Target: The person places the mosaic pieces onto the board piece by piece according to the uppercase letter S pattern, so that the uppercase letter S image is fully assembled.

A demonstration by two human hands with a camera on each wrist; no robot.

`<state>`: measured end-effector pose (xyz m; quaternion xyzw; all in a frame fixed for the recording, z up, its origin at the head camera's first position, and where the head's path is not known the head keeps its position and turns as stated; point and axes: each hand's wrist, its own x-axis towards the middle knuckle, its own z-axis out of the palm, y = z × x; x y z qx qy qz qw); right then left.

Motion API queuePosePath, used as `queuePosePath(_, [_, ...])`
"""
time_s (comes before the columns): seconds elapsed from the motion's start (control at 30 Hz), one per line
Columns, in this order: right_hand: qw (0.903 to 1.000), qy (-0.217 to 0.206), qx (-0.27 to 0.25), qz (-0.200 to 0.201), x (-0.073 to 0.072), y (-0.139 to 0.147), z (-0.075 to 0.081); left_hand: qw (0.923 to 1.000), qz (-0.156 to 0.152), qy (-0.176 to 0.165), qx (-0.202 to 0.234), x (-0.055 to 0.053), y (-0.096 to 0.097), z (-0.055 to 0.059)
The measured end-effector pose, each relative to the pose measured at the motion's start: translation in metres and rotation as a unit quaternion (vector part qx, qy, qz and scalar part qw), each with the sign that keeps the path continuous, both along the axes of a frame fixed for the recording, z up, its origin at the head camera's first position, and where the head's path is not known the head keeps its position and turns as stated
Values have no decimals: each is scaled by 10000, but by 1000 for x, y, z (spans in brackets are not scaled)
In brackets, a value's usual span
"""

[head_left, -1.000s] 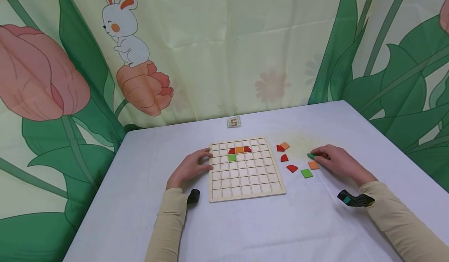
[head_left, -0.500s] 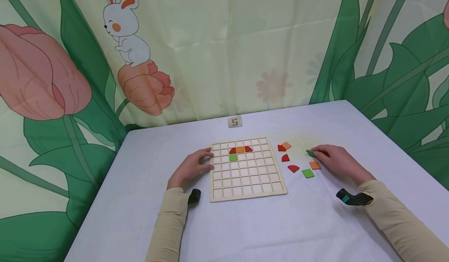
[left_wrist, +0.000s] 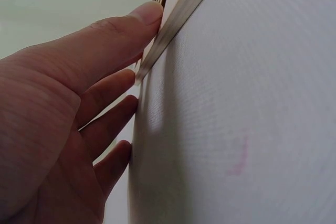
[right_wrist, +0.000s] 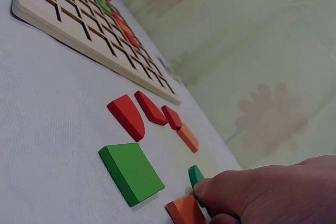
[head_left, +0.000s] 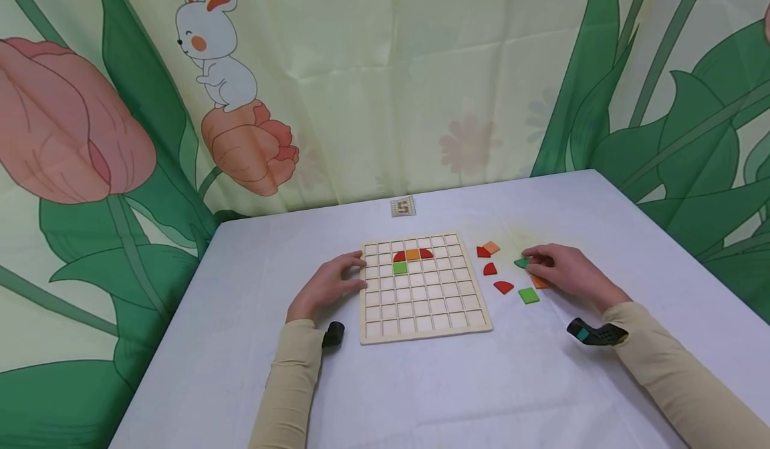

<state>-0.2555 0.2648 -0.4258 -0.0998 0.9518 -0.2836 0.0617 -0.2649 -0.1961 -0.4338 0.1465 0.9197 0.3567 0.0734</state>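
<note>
In the head view my right hand (head_left: 565, 270) pinches a dark green puzzle piece (head_left: 521, 262) between thumb and fingers, low over the table. The hand partly covers an orange square tile (head_left: 539, 282); a light green square tile (head_left: 529, 295) lies just in front of it. My left hand (head_left: 325, 285) rests at the left edge of a wooden grid board (head_left: 425, 337). In the left wrist view the thumb (left_wrist: 147, 13) touches the board's side, the fingers spread. Set in the board are an orange square (head_left: 412, 254) between two rounded red pieces (head_left: 400, 256) and a light green square (head_left: 400, 268).
Between board and right hand lie several red pieces (head_left: 503, 287), one touching another orange tile (head_left: 491, 248). A small patterned card (head_left: 403, 206) lies behind the board. The white-covered table (head_left: 421, 395) ends at a printed curtain (head_left: 361, 101).
My right hand first lifted the dark green piece from beside the orange tile, turned it, then moved slightly left with it, now partly covering that tile. The left hand stays at the board.
</note>
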Motion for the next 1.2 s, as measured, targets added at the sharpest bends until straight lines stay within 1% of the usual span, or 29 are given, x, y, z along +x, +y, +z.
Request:
queuePosePath(0.13, [9999, 88, 15, 122, -3, -2, 1, 10000, 21, -22, -1, -1, -1, -1])
queuePosePath(0.37, [9998, 138, -74, 132, -2, -4, 1, 10000, 23, -44, -53, -1, -1, -2])
queuePosePath(0.53, [9994, 252, -131, 214, -5, -8, -1, 10000, 26, -40, -79, -2, -2, -3])
queuePosePath(0.67, [9990, 357, -226, 133, -7, -19, 3, 10000, -6, -59, -77, -2, -1, -2])
queuePosePath(0.77, [9984, 426, -347, 99, -8, -34, 8, 10000, -37, -58, -60, -2, 0, -1])
queuePosePath(0.83, [9978, 461, -440, 161, -9, -46, 11, 10000, -35, -68, -42, -2, 0, 0])
queuePosePath(0.97, [9947, 670, -509, 588, -8, -71, 17, 9999, -12, -118, -39, -2, 1, 1])
queuePosePath(1.07, [9893, 824, -521, 1085, -6, -91, 21, 9999, -20, -109, -49, -2, 2, 2])
queuePosePath(1.2, [9818, 784, -441, 1673, -4, -121, 23, 9999, 6, -97, -72, -2, 1, 2])
